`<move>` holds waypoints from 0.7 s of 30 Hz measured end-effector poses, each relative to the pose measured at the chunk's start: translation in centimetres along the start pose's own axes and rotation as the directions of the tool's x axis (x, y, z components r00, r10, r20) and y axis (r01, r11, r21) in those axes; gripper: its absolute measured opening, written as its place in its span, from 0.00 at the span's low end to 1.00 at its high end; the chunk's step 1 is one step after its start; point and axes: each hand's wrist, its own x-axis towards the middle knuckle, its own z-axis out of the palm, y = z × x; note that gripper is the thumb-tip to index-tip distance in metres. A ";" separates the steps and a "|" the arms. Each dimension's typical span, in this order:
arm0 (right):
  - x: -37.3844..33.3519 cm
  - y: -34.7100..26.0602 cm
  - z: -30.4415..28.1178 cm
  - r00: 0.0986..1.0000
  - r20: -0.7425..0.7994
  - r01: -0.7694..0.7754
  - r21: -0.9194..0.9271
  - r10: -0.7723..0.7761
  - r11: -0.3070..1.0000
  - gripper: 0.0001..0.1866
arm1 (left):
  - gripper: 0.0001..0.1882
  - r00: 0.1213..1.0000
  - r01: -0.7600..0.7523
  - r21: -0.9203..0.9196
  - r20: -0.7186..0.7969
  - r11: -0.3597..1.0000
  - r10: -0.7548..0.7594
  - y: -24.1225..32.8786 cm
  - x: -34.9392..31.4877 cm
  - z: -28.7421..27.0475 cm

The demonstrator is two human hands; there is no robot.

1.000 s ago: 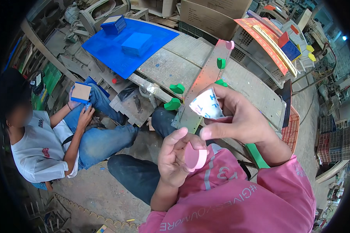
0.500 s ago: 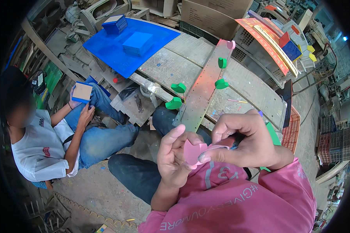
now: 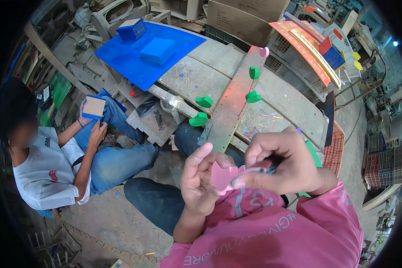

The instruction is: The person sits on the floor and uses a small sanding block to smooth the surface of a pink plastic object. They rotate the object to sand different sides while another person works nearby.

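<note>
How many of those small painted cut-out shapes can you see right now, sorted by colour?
Green shapes: 4, on and beside the metal strip
Pink shapes: 2, one at the strip's far end, one in the left hand
Total: 6

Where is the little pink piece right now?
The pink piece sits low in the head view's centre, between the left hand and the right hand.
</note>
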 end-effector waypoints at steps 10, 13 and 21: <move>0.8 2.0 -0.9 0.994 -0.101 -0.040 0.066 0.047 0.997 0.15 | 0.38 1.000 0.020 -0.070 -0.003 0.997 -0.020 -0.1 -0.2 0.0; 0.3 1.9 -0.5 0.994 -0.105 0.013 0.065 -0.006 0.998 0.15 | 0.38 0.999 0.028 -0.040 -0.038 0.999 -0.029 -0.1 0.1 0.1; 0.8 1.8 -0.3 0.996 -0.078 -0.035 0.032 0.037 0.999 0.15 | 0.39 0.997 0.065 -0.042 -0.046 0.997 -0.067 -0.3 -0.4 0.0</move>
